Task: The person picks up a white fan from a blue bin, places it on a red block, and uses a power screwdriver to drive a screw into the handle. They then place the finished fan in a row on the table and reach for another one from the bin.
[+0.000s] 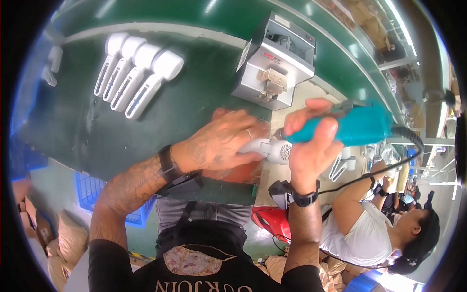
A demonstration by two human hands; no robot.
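Observation:
My left hand lies over the table edge, its fingers closed around a white plastic housing with a round slotted grille at its end. Part of that housing is hidden under my fingers. In my right hand is a teal electric screwdriver, held sideways with its nose pointing left. The tip of the screwdriver is close above the housing, beside my left fingers; whether they touch, I cannot tell. A black cord runs from the back of the screwdriver.
Several white long-handled units with round heads lie in a row on the dark green table. A grey box-shaped machine, perhaps a screw feeder, stands beyond my hands. At the right sits a co-worker. A blue crate is below left.

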